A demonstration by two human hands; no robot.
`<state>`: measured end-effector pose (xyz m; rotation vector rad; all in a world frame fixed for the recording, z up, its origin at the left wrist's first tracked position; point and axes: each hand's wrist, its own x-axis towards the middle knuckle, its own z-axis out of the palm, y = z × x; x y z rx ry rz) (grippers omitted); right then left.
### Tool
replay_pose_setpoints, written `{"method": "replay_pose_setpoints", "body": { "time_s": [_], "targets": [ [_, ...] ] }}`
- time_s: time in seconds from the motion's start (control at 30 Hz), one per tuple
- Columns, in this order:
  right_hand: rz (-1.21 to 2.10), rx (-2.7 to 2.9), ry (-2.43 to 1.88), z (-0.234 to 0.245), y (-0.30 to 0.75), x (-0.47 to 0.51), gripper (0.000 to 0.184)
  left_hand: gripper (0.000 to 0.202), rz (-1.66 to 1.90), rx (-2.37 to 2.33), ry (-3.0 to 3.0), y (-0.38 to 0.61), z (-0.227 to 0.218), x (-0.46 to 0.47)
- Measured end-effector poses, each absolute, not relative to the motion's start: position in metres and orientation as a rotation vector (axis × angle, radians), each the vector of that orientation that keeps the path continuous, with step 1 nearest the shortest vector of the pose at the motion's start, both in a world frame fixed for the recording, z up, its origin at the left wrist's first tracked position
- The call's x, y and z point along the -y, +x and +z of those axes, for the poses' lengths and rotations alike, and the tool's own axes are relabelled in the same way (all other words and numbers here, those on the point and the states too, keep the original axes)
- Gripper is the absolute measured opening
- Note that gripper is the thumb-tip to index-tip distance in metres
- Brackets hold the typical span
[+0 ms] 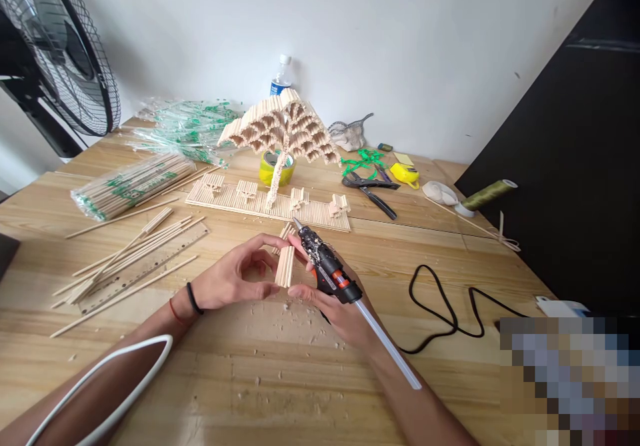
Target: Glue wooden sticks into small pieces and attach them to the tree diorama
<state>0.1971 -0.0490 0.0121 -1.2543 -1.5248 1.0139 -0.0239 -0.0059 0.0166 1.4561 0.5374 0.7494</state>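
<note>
My left hand (227, 276) pinches a small panel of short wooden sticks (285, 267) between thumb and fingers. In my right hand (343, 316) is a black and orange hot glue gun (325, 259), its nozzle pointing up and left and a clear glue stick (387, 343) jutting from its back. The fingertips of that hand also touch the panel's right side. Just behind the panel lies another small stick piece (283, 238), partly hidden. Beyond my hands, a stick-built umbrella shape (283, 129) stands upright on a long slatted base (230, 203) with several small stick pieces.
Loose sticks and a clear ruler (150, 266) lie at left, near bagged sticks (133, 183). A fan (55, 46) stands at far left. Pliers (373, 193), a yellow tape measure (405, 175) and a thread spool (487, 197) lie at back right. A black cord (450, 306) loops at right.
</note>
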Motion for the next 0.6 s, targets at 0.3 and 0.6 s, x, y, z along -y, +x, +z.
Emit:
{"method": "replay_pose_setpoints", "body": {
  "time_s": [0.3,0.6],
  "targets": [
    [1.036,1.486,-1.281,0.0140,0.1953,0.0523,0.053,0.053,0.796,-0.457,1.423,-0.0202,0.0184,0.0062],
    [1.034,1.580,-1.215,0.0169,0.2008,0.0494,0.050,0.051,0.814,-0.449,1.419,-0.0196,0.0190,0.0052]
  ]
}}
